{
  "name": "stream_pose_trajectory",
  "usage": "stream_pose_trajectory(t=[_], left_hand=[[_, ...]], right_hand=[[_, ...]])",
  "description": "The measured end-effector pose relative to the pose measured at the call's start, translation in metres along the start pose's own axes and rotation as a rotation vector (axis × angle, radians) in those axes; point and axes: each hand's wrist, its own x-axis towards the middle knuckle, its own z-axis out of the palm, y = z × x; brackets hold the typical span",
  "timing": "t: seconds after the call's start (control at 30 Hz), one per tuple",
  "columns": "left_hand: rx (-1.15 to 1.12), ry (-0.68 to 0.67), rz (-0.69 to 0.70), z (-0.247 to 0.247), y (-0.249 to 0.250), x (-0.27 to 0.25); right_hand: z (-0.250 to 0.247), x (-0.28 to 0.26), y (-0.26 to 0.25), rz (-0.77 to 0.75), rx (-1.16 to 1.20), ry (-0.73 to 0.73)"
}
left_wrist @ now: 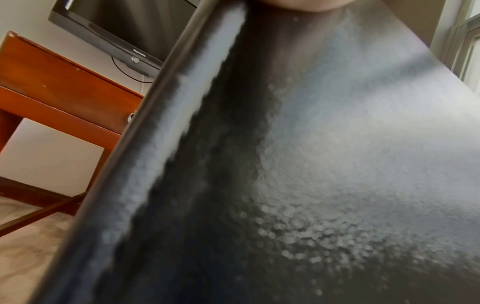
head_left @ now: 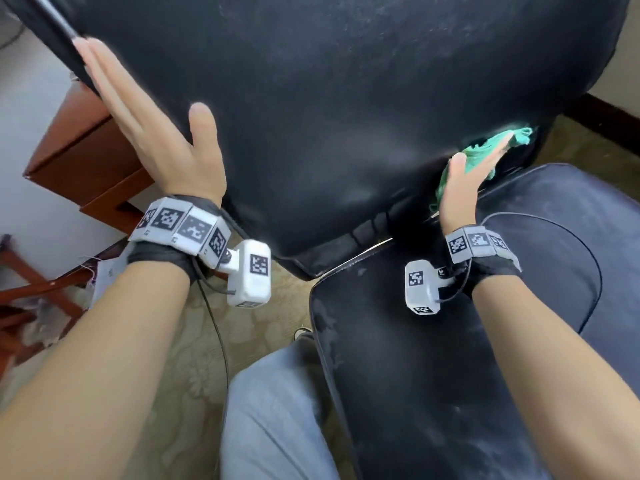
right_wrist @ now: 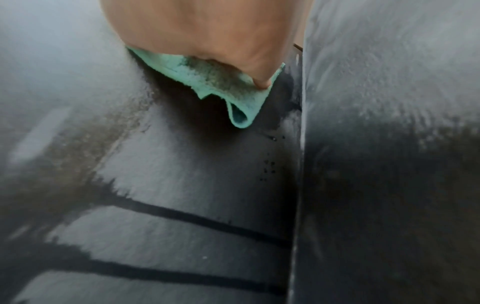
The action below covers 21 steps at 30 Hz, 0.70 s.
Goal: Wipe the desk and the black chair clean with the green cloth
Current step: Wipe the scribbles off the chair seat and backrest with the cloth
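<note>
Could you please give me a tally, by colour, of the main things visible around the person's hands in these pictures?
Black: 2, the black chair and the monitor.
Green: 1, the green cloth under the right hand.
Reddish-brown: 1, the wooden desk.
White: 2, the wrist cameras.
Total: 6. The left hand lies flat on the chair back.

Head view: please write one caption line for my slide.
Left hand flat on the chair back, right hand pressing the cloth near the seat joint.
</note>
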Motion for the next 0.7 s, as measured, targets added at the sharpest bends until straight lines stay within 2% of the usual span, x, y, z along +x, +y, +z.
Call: stream_pose_trajectory(t=[0.17, 0.43, 0.57, 0.6, 0.7], left_hand=[[0.018, -0.026, -0.023, -0.003, 0.008, 0.000], [0.032, -0.024, -0.008, -0.002, 0.009, -0.001], [0.025, -0.017, 0.001, 0.000, 0.006, -0.002], [0.029, -0.009, 0.003, 0.001, 0.005, -0.002], [0.047, 0.005, 0.007, 0.002, 0.003, -0.002]], right_hand=[[-0.004, -0.003, 0.003, -0.099, -0.092, -0.110], [-0.018, 0.025, -0.008, -0.084, 0.081, -0.052], [-0.035, 0.058, 0.009, 0.082, 0.220, 0.010], [-0.036, 0.065, 0.013, 0.131, 0.237, 0.074], [-0.035, 0.061, 0.018, 0.176, 0.124, 0.098]])
